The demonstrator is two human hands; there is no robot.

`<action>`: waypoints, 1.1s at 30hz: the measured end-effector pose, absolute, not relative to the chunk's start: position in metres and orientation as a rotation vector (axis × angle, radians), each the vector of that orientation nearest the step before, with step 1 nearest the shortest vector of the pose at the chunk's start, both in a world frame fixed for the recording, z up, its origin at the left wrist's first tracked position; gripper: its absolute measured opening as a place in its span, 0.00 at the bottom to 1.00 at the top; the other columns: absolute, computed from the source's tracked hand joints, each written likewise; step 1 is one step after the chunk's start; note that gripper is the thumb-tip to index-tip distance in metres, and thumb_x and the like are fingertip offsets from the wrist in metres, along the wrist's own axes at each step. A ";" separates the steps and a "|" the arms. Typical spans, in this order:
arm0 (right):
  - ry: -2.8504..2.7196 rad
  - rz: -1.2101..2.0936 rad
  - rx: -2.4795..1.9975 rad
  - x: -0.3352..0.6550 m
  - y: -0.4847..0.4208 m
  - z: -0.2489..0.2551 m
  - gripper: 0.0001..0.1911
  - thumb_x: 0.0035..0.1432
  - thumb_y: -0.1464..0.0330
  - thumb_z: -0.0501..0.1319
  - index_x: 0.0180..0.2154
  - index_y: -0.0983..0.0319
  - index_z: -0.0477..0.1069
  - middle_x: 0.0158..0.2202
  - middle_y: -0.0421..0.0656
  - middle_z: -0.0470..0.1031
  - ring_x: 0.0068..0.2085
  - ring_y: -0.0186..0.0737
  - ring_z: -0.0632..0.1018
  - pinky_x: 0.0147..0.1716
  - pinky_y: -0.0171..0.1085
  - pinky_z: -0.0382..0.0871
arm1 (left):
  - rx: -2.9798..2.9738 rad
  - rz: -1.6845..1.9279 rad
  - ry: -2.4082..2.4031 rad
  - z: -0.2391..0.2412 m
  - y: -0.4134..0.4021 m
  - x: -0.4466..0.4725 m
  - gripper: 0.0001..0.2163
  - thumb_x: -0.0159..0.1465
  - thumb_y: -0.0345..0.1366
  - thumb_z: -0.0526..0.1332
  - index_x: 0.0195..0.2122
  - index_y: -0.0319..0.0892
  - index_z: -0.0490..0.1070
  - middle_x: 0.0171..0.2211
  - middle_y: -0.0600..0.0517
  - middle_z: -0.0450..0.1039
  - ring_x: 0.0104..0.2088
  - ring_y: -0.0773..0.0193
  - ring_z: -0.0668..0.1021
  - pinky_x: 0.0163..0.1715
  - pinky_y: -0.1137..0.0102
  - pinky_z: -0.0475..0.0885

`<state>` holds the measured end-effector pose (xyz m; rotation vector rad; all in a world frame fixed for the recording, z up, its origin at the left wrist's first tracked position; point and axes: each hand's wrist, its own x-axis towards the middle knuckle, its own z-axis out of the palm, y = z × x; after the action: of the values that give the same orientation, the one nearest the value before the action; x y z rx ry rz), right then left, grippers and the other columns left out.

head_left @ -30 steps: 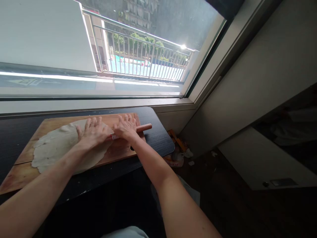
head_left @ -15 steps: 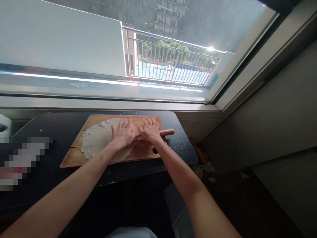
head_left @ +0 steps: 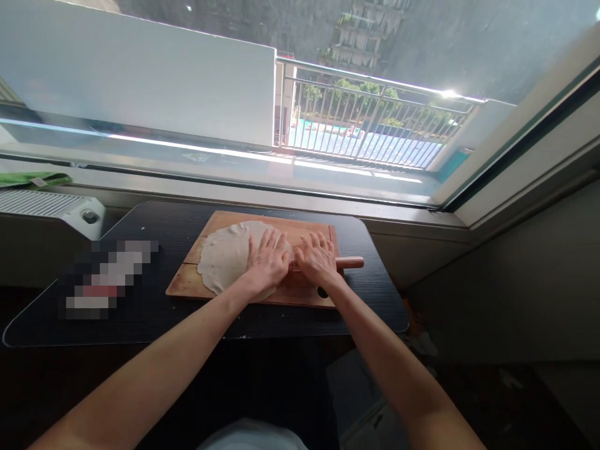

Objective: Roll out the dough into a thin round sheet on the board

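Note:
Both my hands rest on a wooden rolling pin (head_left: pixel 351 262), palms down with the fingers stretched out and spread. My left hand (head_left: pixel 268 257) covers the pin's left part, and its fingers reach over a wide, thin sheet of pale dough (head_left: pixel 225 256). Close beside it, my right hand (head_left: pixel 317 257) presses on the pin further right, where the handle sticks out past the board. The dough has an uneven edge and lies on the left and middle of a wooden cutting board (head_left: pixel 185 284). My hands and left forearm hide part of the dough.
The board lies on a black table (head_left: pixel 154 325) with rounded corners. A blurred-out item (head_left: pixel 115 272) is on the table's left. Beyond stand a window sill (head_left: pixel 225 187) and large window, with a white radiator (head_left: pixel 60 209) and green cloth (head_left: pixel 35 180) at far left.
The view has swung left, so the table and board appear further right and the radiator shows. The rolling pin and both hands have shifted slightly towards me on the board.

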<state>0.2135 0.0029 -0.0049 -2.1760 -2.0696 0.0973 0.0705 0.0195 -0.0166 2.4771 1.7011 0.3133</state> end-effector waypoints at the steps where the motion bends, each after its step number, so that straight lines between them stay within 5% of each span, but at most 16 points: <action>1: -2.071 0.069 -2.169 0.214 0.000 -0.005 0.26 0.69 0.59 0.46 0.64 0.58 0.63 0.71 0.48 0.54 0.72 0.51 0.50 0.68 0.51 0.43 | 2.492 0.344 1.695 -0.017 0.017 0.071 0.28 0.70 0.40 0.43 0.70 0.37 0.54 0.71 0.42 0.50 0.72 0.49 0.51 0.68 0.40 0.40; 7: -2.004 0.238 -2.234 0.213 0.025 0.001 0.29 0.68 0.58 0.47 0.66 0.61 0.59 0.71 0.49 0.53 0.72 0.50 0.51 0.68 0.51 0.44 | 2.315 0.212 1.765 -0.007 0.041 0.076 0.30 0.71 0.42 0.43 0.71 0.35 0.49 0.72 0.41 0.45 0.72 0.46 0.49 0.67 0.38 0.43; 15: -2.042 0.012 -2.172 0.213 -0.003 -0.007 0.25 0.69 0.60 0.47 0.62 0.59 0.66 0.70 0.49 0.58 0.71 0.52 0.51 0.67 0.52 0.43 | 2.494 0.365 1.680 -0.016 0.015 0.071 0.27 0.71 0.41 0.42 0.70 0.38 0.55 0.71 0.43 0.51 0.72 0.49 0.51 0.68 0.39 0.41; 23: -2.034 0.225 -2.235 0.213 0.028 0.004 0.24 0.69 0.59 0.46 0.59 0.59 0.68 0.66 0.48 0.64 0.69 0.52 0.56 0.65 0.51 0.49 | 2.352 0.166 1.713 -0.003 0.046 0.074 0.29 0.71 0.43 0.45 0.70 0.35 0.52 0.71 0.39 0.49 0.71 0.43 0.52 0.66 0.37 0.46; 28: -2.125 0.009 -2.127 0.217 -0.014 -0.011 0.25 0.71 0.59 0.45 0.62 0.58 0.66 0.70 0.48 0.57 0.72 0.52 0.49 0.67 0.52 0.43 | 2.563 0.409 1.644 -0.024 0.008 0.067 0.26 0.71 0.41 0.45 0.69 0.41 0.57 0.71 0.44 0.52 0.71 0.48 0.53 0.68 0.39 0.43; 33: -2.066 0.145 -2.214 0.217 0.027 0.000 0.27 0.70 0.59 0.45 0.65 0.60 0.61 0.71 0.50 0.54 0.72 0.51 0.49 0.67 0.51 0.44 | 2.368 0.244 1.755 -0.009 0.048 0.076 0.28 0.71 0.42 0.44 0.71 0.37 0.52 0.72 0.42 0.48 0.72 0.47 0.51 0.67 0.39 0.46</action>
<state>0.2165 0.0275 0.0003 -2.2137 -2.0659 0.1449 0.0757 0.0483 -0.0091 2.3677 1.7547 0.2445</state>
